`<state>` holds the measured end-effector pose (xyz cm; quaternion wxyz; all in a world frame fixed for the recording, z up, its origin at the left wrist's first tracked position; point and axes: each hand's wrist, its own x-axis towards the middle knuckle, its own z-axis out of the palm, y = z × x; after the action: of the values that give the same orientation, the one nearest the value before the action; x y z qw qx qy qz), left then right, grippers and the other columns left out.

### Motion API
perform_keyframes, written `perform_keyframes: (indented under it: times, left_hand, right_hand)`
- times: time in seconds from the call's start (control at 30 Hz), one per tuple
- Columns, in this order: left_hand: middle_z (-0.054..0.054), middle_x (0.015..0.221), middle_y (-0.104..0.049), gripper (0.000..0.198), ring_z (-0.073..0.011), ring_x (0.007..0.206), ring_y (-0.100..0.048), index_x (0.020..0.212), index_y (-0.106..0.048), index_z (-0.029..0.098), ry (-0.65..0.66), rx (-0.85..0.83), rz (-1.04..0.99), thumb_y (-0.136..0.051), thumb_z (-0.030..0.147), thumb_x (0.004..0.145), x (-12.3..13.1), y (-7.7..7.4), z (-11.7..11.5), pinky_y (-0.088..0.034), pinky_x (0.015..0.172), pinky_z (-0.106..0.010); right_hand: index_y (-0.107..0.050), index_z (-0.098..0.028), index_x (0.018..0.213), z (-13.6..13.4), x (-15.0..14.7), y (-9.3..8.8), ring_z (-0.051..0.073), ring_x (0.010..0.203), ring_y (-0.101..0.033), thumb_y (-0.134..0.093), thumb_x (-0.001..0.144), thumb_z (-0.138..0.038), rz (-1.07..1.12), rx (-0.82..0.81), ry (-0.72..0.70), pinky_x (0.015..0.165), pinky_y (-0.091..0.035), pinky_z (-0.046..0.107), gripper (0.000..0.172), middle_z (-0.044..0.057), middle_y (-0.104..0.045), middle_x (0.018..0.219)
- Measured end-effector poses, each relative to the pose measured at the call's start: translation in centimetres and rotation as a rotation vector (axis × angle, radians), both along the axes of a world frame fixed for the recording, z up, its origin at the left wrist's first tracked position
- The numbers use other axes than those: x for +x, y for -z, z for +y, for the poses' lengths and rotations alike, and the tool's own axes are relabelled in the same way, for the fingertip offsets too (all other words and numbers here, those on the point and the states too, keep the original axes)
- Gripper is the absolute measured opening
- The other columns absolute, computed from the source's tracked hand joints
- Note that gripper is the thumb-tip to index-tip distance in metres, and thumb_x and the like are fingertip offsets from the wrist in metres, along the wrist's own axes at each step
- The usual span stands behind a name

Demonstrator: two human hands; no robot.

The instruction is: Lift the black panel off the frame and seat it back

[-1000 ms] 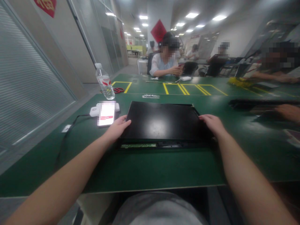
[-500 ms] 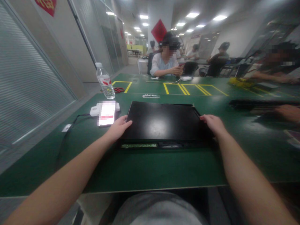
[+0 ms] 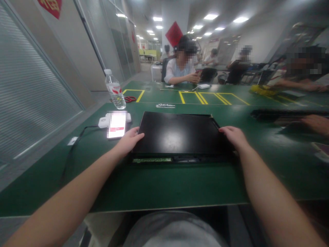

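Right now your left hand (image 3: pixel 128 141) and right hand (image 3: pixel 233 136) each clasp a side edge of the black panel (image 3: pixel 177 133), fingers laid over its top face and thumbs out of sight. The panel lies flat on the green table (image 3: pixel 167 185), straight in front of you, and its near edge shows a thin green circuit strip (image 3: pixel 151 160).

To handle it well, I'd judge an even grip matters most. Hold both sides at the same height so the thin slab does not twist. Put your fingers on the rim rather than the glossy middle, and stay off the exposed strip.

The phone (image 3: pixel 117 124) sits just beside your left hand, with a cable (image 3: pixel 74 140) trailing near it, so any sideways shift is safer toward the right. A co-worker's hand (image 3: pixel 316 123) rests well apart at the far right.
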<state>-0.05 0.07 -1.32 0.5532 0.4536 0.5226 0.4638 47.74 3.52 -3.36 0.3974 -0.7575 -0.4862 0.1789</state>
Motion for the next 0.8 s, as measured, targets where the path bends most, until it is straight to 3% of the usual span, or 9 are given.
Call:
perform_keyframes:
  times: [0.5, 0.8]
  left_hand:
    - [-0.011, 0.107, -0.087, 0.044, -0.0313, 0.100, -0.085, 0.125, -0.072, 0.016, -0.004, 0.012, 0.050, -0.084, 0.020, 0.083, -0.2, 0.6, 0.4, -0.068, 0.083, -0.040]
    - [-0.012, 0.110, -0.086, 0.045, -0.0338, 0.108, -0.083, 0.126, -0.070, 0.017, -0.014, 0.005, 0.125, -0.085, 0.024, 0.084, -0.3, 0.5, 0.4, -0.067, 0.090, -0.045]
  right_hand:
    - [-0.083, -0.022, 0.083, -0.4, -0.8, -0.8, 0.029, 0.096, -0.073, -0.069, 0.079, -0.037, -0.075, -0.038, 0.026, 0.088, -0.054, 0.038, 0.021, 0.009, -0.082, 0.095]
    - [-0.085, -0.023, 0.086, -0.5, -1.1, -0.9, 0.027, 0.094, -0.073, -0.070, 0.080, -0.030, -0.179, -0.067, -0.050, 0.087, -0.054, 0.036, 0.017, 0.009, -0.082, 0.096]
